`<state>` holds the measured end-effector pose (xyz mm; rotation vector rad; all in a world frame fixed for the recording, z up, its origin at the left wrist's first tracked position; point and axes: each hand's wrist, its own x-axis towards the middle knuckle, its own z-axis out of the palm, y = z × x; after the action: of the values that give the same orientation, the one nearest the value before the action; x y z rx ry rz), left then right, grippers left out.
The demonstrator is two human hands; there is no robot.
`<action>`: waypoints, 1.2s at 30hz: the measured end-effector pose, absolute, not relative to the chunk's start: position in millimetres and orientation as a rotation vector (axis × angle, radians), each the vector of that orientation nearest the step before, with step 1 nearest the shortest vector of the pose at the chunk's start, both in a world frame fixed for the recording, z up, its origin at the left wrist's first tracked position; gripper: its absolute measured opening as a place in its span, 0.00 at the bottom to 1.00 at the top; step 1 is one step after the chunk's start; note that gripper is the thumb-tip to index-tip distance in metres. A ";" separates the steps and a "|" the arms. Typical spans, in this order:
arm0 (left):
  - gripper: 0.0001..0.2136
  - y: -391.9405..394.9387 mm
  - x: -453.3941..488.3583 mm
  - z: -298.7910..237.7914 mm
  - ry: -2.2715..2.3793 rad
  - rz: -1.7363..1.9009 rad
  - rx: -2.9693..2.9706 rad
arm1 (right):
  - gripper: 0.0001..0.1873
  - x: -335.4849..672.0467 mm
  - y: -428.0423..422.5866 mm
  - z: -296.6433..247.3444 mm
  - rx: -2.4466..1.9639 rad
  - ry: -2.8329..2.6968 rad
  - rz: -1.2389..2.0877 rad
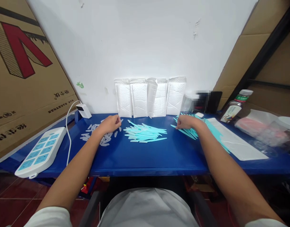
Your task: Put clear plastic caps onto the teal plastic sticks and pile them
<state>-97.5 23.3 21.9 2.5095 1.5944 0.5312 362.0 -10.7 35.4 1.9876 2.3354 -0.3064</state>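
Observation:
My left hand [110,124] rests knuckles-up on a scatter of small clear plastic caps [97,136] at the left of the blue table [145,157], its fingers curled in a pinch at a cap. My right hand [186,121] lies on a loose heap of teal plastic sticks [194,130] at the right, fingers curled and pinching one stick near its end. Between both hands lies a neater pile of teal sticks [145,133] with clear caps on their tips.
Several white bubble mailers [150,97] lean against the white wall. A white power strip [39,151] and a charger [83,110] sit at left. A flat white mailer [234,142], a bottle [236,107] and plastic bags [263,127] lie at right. Cardboard boxes [24,78] flank the table.

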 end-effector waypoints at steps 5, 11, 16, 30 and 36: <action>0.16 6.0 -70.7 29.3 1.253 0.786 2.293 | 0.14 340.5 -15.7 32.4 1.861 2.675 -0.519; 0.19 -10.0 -44.5 31.2 1.083 0.894 2.179 | 0.12 310.7 -26.0 34.9 1.861 3.107 -1.027; 0.23 -12.8 -36.1 28.1 1.030 0.918 2.128 | 0.20 296.8 -27.4 34.1 1.755 3.359 -0.925; 0.21 -21.1 -25.2 26.5 1.023 0.928 2.149 | 0.17 272.8 -45.6 38.0 1.652 3.342 -1.004; 0.20 -25.7 -21.1 27.0 0.984 0.916 2.119 | 0.14 267.9 -50.0 38.1 1.587 3.385 -1.003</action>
<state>-21.1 -25.7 27.0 2.1195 0.9839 0.9158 267.9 -50.0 38.1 1.5867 3.3855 -1.0028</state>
